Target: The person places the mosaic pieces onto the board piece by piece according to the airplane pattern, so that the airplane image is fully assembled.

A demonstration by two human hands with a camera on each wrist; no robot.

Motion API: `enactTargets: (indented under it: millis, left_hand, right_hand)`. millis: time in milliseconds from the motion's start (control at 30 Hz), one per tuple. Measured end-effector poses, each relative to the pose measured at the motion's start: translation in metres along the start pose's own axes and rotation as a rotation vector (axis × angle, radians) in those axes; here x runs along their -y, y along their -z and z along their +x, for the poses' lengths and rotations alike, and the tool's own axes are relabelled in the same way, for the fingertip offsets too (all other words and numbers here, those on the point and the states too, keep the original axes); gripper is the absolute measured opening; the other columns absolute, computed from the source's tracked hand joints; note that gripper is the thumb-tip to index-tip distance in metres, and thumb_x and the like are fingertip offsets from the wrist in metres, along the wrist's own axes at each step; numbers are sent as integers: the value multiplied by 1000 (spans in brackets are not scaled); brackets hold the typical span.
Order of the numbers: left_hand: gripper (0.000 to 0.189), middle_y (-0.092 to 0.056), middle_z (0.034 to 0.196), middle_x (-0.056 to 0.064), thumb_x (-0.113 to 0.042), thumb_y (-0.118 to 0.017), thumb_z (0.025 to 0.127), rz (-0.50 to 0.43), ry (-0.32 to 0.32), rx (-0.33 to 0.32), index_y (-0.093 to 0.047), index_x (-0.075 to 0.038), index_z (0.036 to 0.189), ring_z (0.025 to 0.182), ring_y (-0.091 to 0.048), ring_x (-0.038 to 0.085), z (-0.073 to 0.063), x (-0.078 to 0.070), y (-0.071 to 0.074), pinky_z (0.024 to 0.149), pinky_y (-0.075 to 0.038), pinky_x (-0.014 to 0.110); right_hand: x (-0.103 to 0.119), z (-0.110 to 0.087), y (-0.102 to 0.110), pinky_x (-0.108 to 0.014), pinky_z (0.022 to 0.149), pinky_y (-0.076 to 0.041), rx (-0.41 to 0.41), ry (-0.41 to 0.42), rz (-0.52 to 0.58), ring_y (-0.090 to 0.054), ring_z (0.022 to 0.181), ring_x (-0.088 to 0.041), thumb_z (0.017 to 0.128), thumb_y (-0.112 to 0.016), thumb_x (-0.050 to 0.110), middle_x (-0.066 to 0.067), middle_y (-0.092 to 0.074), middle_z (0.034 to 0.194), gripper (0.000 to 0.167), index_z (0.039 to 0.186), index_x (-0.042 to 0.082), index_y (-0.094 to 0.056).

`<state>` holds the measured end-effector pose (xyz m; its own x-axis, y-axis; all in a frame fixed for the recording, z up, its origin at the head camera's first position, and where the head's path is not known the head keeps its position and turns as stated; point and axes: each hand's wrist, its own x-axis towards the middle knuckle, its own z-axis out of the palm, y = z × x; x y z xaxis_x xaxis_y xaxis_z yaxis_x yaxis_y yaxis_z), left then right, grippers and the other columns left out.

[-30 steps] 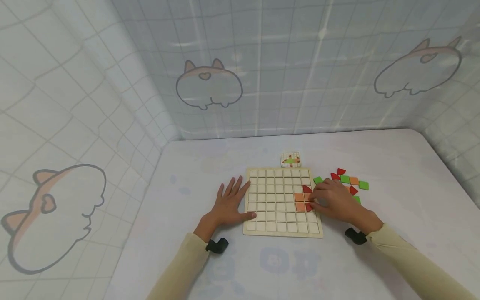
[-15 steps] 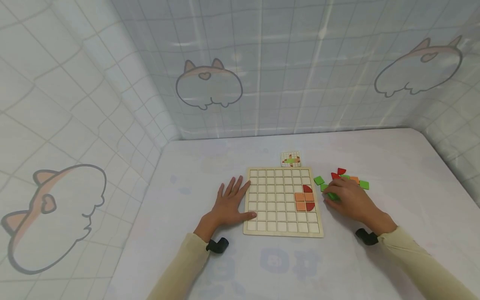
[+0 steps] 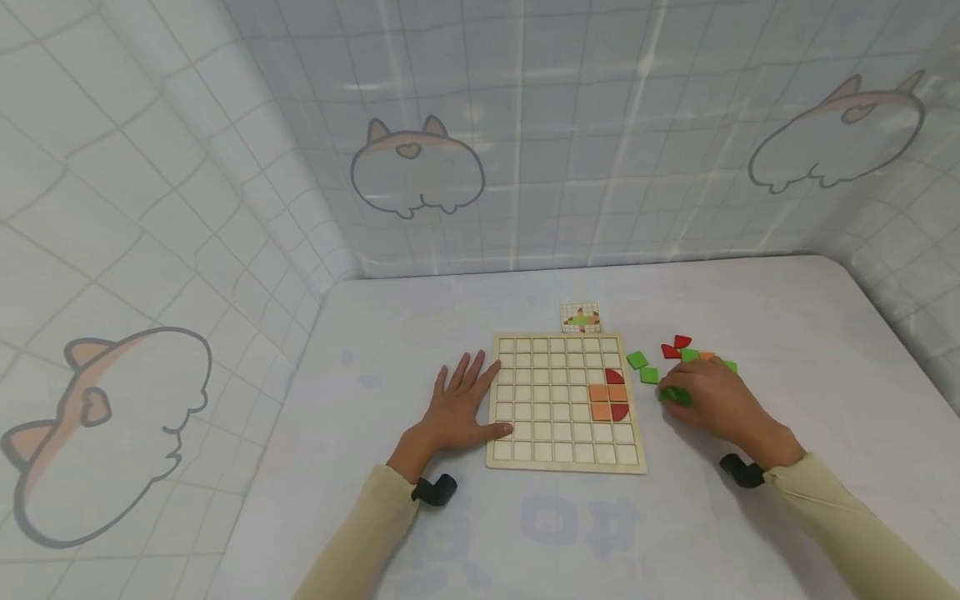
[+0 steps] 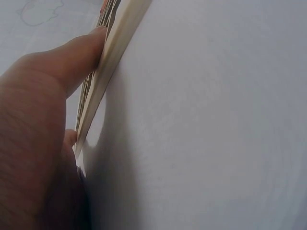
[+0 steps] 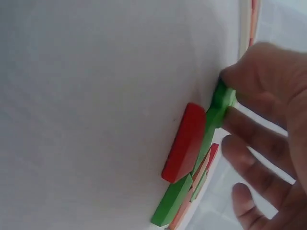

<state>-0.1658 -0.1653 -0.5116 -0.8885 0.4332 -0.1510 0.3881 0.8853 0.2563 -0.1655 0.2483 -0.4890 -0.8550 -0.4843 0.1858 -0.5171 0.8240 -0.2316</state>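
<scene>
Your left hand (image 3: 459, 417) lies flat with fingers spread at the left edge of the wooden grid board (image 3: 543, 412); thumb is over the rim, nothing gripped. Your right hand (image 3: 708, 400) is just right of the board, thumb and index finger nearly closed, pinching a green tile (image 5: 223, 97); other fingers loosely bent, holding nothing as far as the wrist view shows.

Board is flat on the white table (image 3: 420, 321). On its right side you have three orange squares (image 3: 602, 411) and two red quarter-rounds (image 3: 619, 412), the reds in the rightmost column, one above and one below an orange square.

Two loose green squares (image 3: 649, 376) lie between board and right hand. Beyond the hand: two red pieces (image 3: 681, 342), plus green and orange ones, partly covered by it. Pattern card (image 3: 581, 317) sits just past the board's far edge.
</scene>
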Motion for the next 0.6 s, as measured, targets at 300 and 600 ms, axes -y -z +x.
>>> enactTargets:
  millis: [300, 600]
  left_hand:
    - [103, 5, 164, 2, -80, -47, 81, -17, 0, -5, -7, -27, 159, 149, 11, 24, 0, 0, -2, 114, 5, 55]
    - [102, 4, 165, 3, -80, -47, 82, -22, -12, -13, -6, -28, 159, 149, 11, 24, -1, 1, -1, 114, 6, 56]
  right_hand:
    - [20, 24, -1, -42, 75, -45, -98, 152, 30, -61, 80, -18, 71, -84, 15, 4, -68, 84, 15, 82, 16, -75]
    - [51, 54, -19, -35, 72, -43, -92, 255, 81, -62, 84, -16, 74, -84, 21, 5, -70, 88, 14, 84, 17, -75]
